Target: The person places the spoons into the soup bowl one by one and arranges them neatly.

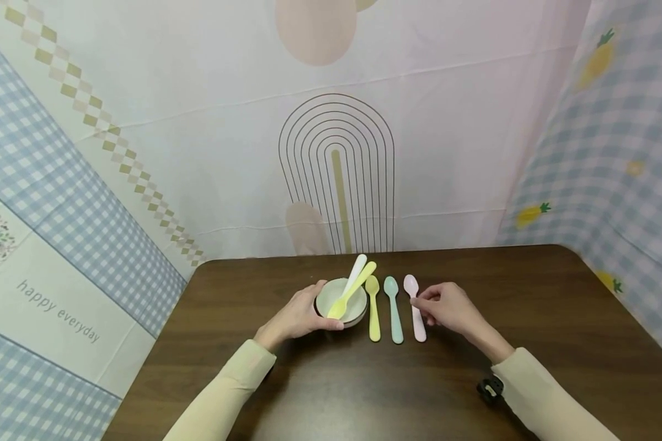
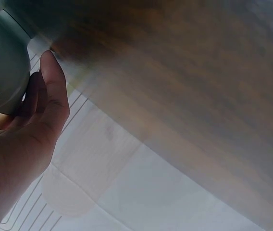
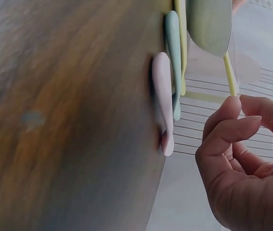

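A small white bowl (image 1: pixel 325 298) with a dark rim stands on the table, a white spoon (image 1: pixel 357 267) and a yellow spoon (image 1: pixel 354 286) leaning in it. My left hand (image 1: pixel 300 312) grips the bowl from the left, thumb along the near side. In the left wrist view a printed motif shows on the bowl's outside (image 2: pixel 6 67). Right of the bowl lie another yellow spoon (image 1: pixel 374 309), a mint green spoon (image 1: pixel 394 309) and a pink spoon (image 1: pixel 417 315). Beside the pink one is my right hand (image 1: pixel 449 306), fingers loosely bent, apart from that spoon in the right wrist view.
The spoons lie side by side on the dark wooden table (image 1: pixel 347 380), handles toward me. A white printed cloth (image 1: pixel 226 153) hangs behind the table's far edge. Blue checked cloth (image 1: pixel 634 184) hangs at the right. A black device (image 1: pixel 490 389) sits at my right wrist.
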`<action>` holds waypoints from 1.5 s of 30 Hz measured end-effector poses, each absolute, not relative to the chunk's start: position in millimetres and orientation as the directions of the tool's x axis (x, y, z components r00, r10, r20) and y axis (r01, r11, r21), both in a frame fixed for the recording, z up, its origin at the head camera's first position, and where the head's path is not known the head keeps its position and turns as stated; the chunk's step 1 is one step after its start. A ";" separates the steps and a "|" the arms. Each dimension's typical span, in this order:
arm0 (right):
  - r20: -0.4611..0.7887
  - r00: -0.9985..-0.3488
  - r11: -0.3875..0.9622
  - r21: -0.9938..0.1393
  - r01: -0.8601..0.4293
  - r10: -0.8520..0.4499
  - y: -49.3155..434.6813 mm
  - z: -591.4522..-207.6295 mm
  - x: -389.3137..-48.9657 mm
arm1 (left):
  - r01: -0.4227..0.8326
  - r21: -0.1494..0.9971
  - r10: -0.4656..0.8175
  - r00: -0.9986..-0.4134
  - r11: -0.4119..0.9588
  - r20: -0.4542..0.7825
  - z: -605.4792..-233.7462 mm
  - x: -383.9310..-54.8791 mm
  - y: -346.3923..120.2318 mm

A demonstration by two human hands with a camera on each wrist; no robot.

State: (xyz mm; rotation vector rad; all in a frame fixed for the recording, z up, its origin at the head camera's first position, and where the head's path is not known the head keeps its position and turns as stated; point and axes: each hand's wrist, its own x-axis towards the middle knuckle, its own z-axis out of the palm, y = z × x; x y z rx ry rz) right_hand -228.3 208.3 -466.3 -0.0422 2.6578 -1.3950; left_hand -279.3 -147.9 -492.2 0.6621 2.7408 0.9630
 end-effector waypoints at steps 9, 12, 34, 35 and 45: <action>-0.085 -0.993 0.628 -0.778 0.017 -0.077 215.6 -470.6 -220.7 | 0.325 0.627 0.438 -0.898 0.708 -0.029 -481.2 -270.1 -142.6; -0.075 -0.995 0.645 -0.764 0.011 -0.072 217.8 -472.8 -218.9 | 0.330 0.626 0.440 -0.898 0.707 -0.024 -478.8 -270.2 -142.5; -0.154 -0.985 0.753 -0.657 0.046 -0.074 212.7 -477.0 -214.2 | 0.334 0.620 0.446 -0.895 0.710 -0.027 -477.8 -273.5 -141.6; -0.158 -0.985 0.757 -0.652 0.049 -0.072 211.9 -477.1 -214.5 | 0.336 0.620 0.447 -0.894 0.709 -0.027 -477.8 -273.5 -141.7; -0.198 -0.978 0.778 -0.624 0.074 -0.065 206.4 -475.4 -218.2 | 0.346 0.623 0.454 -0.891 0.702 -0.016 -475.6 -273.8 -141.1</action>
